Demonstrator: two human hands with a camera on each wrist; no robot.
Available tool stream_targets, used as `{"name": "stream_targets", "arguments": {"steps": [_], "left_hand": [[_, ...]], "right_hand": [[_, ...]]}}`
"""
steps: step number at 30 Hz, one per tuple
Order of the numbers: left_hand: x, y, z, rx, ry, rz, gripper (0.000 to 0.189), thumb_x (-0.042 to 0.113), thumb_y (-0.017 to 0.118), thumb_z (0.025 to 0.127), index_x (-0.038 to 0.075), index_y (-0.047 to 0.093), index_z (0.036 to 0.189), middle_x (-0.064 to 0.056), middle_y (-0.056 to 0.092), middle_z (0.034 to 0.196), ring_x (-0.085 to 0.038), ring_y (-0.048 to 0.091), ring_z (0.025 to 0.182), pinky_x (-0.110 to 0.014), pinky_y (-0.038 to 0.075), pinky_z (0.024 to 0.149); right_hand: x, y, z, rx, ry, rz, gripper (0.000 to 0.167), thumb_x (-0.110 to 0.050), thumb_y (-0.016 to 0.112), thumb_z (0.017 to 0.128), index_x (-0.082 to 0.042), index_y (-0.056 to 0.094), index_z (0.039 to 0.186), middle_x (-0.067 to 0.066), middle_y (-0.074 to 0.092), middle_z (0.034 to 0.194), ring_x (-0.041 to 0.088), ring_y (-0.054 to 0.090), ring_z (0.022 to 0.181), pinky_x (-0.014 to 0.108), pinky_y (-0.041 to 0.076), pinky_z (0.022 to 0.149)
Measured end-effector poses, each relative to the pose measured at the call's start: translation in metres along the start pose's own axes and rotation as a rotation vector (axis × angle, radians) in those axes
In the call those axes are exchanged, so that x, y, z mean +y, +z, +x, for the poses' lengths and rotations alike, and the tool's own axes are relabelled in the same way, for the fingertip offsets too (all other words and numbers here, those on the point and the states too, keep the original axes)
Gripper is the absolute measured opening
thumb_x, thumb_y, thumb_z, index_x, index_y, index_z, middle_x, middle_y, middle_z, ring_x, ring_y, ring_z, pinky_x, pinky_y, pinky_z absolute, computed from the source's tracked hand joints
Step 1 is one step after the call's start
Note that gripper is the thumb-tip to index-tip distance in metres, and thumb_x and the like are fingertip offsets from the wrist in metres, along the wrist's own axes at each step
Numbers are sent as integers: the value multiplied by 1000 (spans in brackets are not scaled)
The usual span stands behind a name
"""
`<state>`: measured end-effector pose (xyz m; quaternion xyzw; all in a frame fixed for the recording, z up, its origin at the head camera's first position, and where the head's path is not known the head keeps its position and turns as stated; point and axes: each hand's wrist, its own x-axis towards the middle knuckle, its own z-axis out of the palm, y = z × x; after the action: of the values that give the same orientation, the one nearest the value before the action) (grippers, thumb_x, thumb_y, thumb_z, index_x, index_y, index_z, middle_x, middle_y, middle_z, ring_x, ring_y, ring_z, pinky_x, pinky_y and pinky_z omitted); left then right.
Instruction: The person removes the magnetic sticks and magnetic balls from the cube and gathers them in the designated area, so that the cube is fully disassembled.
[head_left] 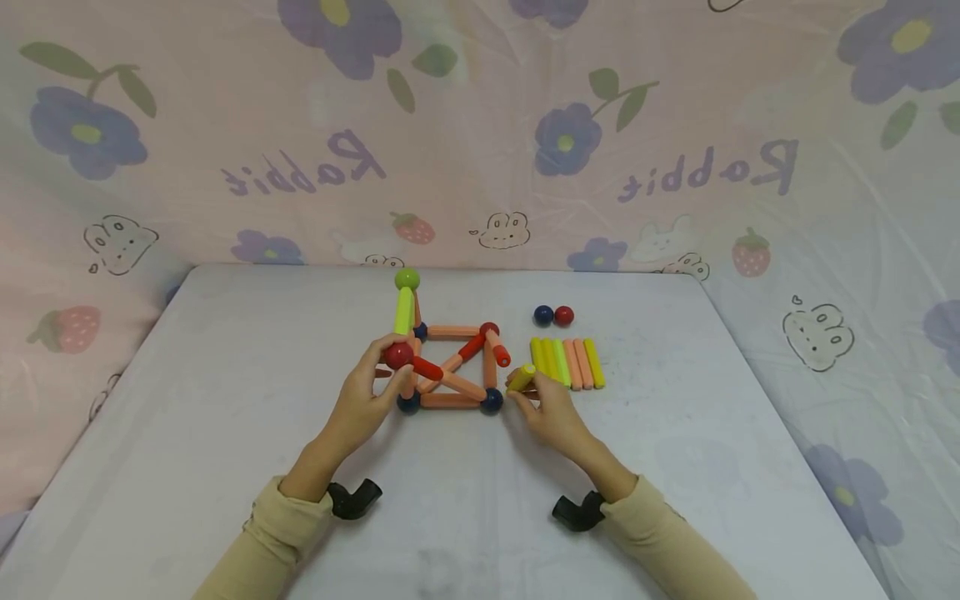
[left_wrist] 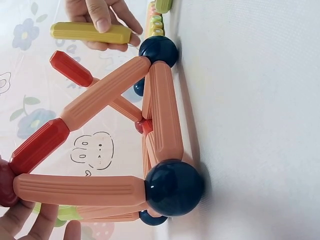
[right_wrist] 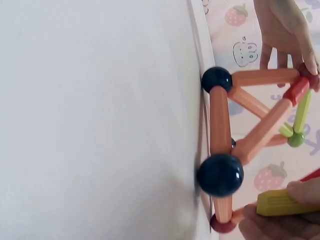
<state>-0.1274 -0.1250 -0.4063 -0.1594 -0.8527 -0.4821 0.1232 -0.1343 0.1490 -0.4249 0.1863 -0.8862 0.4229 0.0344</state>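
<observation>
A frame of ribbed rods and balls stands on the table, its base made of salmon rods [head_left: 450, 401] joined by dark blue balls [head_left: 491, 401] and one red ball. My left hand [head_left: 362, 408] holds the raised red ball [head_left: 399, 355] at the near left upper corner between thumb and fingers. From that ball a red and salmon diagonal [left_wrist: 42, 145] slopes down to a blue ball. A light green rod [head_left: 403, 311] reaches to a green ball [head_left: 407, 279] behind. Right of the frame, my right hand [head_left: 558, 419] pinches a yellow rod [right_wrist: 280, 202], apart from the frame.
A row of loose yellow, green and salmon rods [head_left: 567, 363] lies right of the frame, just beyond my right hand. Behind the row sit a loose blue ball [head_left: 543, 316] and a red ball [head_left: 564, 316]. A patterned cloth [head_left: 465, 183] hangs behind the white table [head_left: 660, 500].
</observation>
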Motion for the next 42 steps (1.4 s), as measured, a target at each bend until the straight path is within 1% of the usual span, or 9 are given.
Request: {"name": "stream_targets", "arguments": {"steps": [6, 14, 19, 23, 26, 28, 31, 35, 42], "left_hand": [[-1, 0, 0, 6, 5, 3, 43, 10, 60, 94, 4, 44, 133, -18, 60, 121, -30, 57, 104, -52, 53, 88], [-2, 1, 0, 2, 5, 5, 43, 10, 60, 94, 4, 43, 134, -18, 61, 120, -30, 57, 104, -51, 53, 88], [-1, 1, -1, 1, 5, 6, 43, 9, 60, 94, 3, 43, 134, -18, 61, 120, -29, 57, 104, -50, 53, 88], [-1, 1, 0, 2, 8, 2, 42, 9, 59, 95, 3, 44, 133, -17, 61, 118, -28, 56, 103, -49, 52, 88], [0, 1, 0, -1, 5, -4, 41, 9, 59, 95, 4, 44, 133, -17, 61, 118, -28, 56, 104, -49, 52, 89], [0, 1, -1, -4, 1, -9, 41, 9, 59, 95, 4, 44, 133, -17, 61, 119, -28, 56, 104, -50, 52, 89], [0, 1, -1, -8, -5, -15, 41, 10, 58, 95, 5, 44, 134, -17, 60, 121, -28, 56, 105, -51, 52, 90], [1, 1, -1, -6, -5, -13, 41, 10, 59, 95, 4, 44, 133, -16, 61, 119, -27, 56, 104, -49, 52, 89], [1, 1, -1, -7, -3, -11, 41, 10, 58, 95, 5, 44, 134, -15, 62, 117, -24, 56, 103, -48, 52, 89]], "right_hand": [[11, -17, 1, 20, 73, -49, 30, -5, 64, 90, 6, 56, 116, 20, 68, 111, 28, 67, 93, 38, 59, 80], [31, -45, -1, 99, 101, -160, 38, -5, 66, 89, 10, 52, 121, 22, 68, 91, 30, 66, 83, 40, 59, 74], [42, -60, -3, 113, 152, -173, 36, -6, 64, 90, 8, 51, 121, 25, 68, 96, 33, 67, 87, 42, 59, 77], [49, -71, -4, 126, 160, -191, 46, -5, 64, 91, 10, 47, 130, 29, 68, 100, 37, 67, 88, 46, 58, 77], [56, -78, -4, 140, 164, -211, 46, -4, 63, 91, 12, 47, 130, 31, 67, 99, 40, 67, 86, 47, 58, 75], [61, -81, -5, 147, 173, -223, 44, -4, 63, 90, 13, 48, 128, 31, 67, 98, 40, 67, 85, 45, 58, 72], [69, -85, -5, 158, 205, -235, 43, -5, 63, 90, 13, 50, 127, 32, 67, 97, 39, 66, 83, 36, 56, 67], [78, -89, -3, 147, 268, -239, 42, -7, 61, 92, 13, 50, 127, 32, 65, 101, 38, 65, 85, 27, 50, 65], [89, -94, 3, 47, 412, -228, 45, -11, 57, 94, 15, 48, 130, 32, 59, 107, 39, 63, 91, 31, 51, 69]]}}
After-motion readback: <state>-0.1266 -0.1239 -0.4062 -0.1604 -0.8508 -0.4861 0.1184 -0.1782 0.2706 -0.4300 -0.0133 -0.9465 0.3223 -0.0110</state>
